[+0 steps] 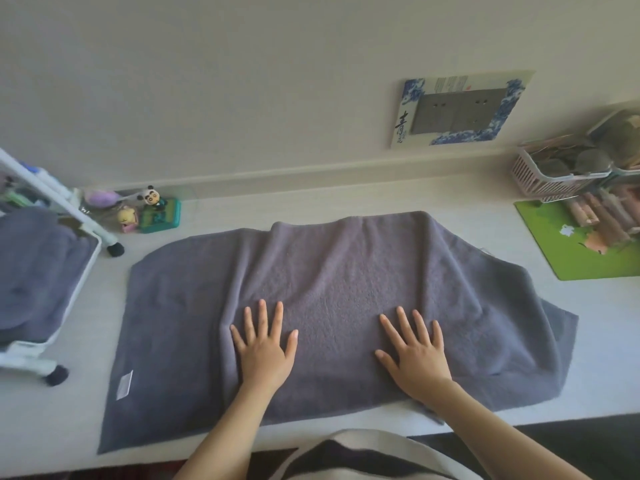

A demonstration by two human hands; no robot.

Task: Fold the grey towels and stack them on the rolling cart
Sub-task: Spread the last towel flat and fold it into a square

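A grey towel (346, 271) lies spread across the white table (606, 323), with a second layer folded over its middle and right part. My left hand (265, 348) presses flat on the towel near its front middle, fingers spread. My right hand (414, 351) presses flat a little to the right, fingers spread too. A white label (124, 384) shows at the towel's front left corner. At the far left stands the white rolling cart (74, 296), with grey towels (38, 265) lying in its tray.
Small toy figures (152, 211) stand at the back left by the wall. A green mat (585, 244) and a pink basket (554, 174) sit at the back right. A wall socket (457, 110) sits above the table. The table's front edge runs just below the towel.
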